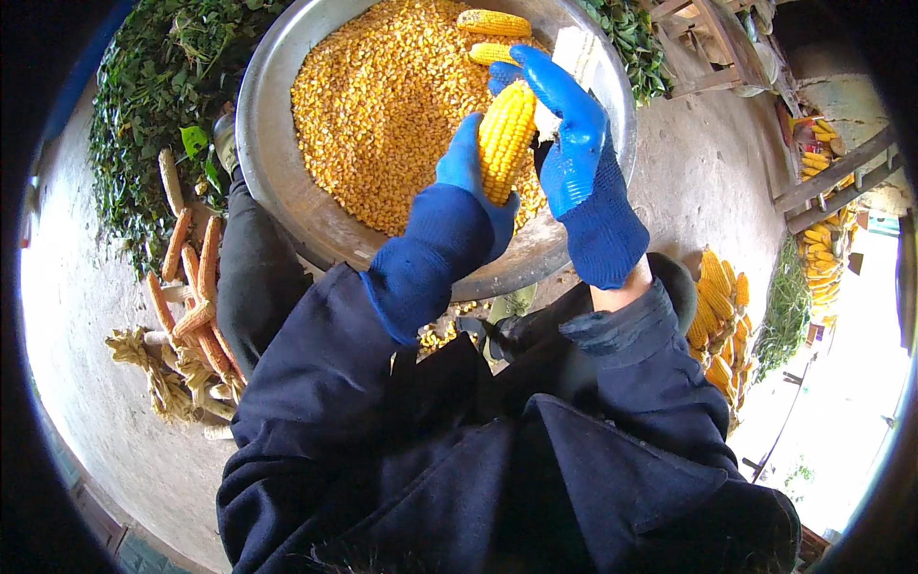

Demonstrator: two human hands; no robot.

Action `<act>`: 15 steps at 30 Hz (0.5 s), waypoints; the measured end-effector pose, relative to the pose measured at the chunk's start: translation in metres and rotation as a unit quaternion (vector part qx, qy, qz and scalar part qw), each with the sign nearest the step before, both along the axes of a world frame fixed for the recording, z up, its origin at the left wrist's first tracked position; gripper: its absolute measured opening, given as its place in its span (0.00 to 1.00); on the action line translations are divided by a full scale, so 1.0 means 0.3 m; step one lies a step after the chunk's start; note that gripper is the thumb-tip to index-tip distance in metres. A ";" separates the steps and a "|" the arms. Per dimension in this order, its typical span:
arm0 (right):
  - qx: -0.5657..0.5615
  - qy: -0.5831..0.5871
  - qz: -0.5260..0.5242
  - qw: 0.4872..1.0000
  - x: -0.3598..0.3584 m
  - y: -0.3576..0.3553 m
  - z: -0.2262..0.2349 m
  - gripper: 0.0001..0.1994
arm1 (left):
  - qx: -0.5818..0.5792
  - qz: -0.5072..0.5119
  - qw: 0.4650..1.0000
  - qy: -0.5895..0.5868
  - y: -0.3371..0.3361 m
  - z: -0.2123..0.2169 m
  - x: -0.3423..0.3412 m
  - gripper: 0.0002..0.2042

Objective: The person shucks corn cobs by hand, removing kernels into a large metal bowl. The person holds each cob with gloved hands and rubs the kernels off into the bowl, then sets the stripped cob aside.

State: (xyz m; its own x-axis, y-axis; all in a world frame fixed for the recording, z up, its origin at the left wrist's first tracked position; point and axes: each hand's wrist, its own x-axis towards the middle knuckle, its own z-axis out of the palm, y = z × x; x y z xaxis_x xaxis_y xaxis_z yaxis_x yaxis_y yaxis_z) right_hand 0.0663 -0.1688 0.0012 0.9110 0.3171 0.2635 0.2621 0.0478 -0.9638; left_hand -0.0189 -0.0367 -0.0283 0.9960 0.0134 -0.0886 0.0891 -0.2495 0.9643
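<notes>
Above the basin (271, 124), left fingers (463, 158) around corn cob (507, 139), right fingers (557, 84) apart.

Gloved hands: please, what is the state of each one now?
Left hand: closed, holding a yellow corn ear.
Right hand: partly curled beside the ear; whether it grips anything cannot be told.

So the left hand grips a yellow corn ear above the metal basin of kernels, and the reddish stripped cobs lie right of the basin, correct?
No, the reddish stripped cobs lie left of the metal basin, as the head view shows. The left hand does grip a corn ear above the kernels.
</notes>
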 end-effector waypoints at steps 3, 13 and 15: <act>0.067 0.068 -0.015 0.995 -0.028 0.028 0.034 0.22 | -0.118 -0.014 0.992 0.051 0.003 0.054 0.001 0.42; 0.079 0.081 0.009 0.994 -0.045 0.036 0.079 0.19 | 0.174 -0.014 0.983 0.063 0.047 0.138 0.001 0.40; 0.044 0.043 -0.003 0.998 -0.028 0.024 0.049 0.20 | 0.168 -0.008 0.985 0.037 0.039 0.110 0.002 0.40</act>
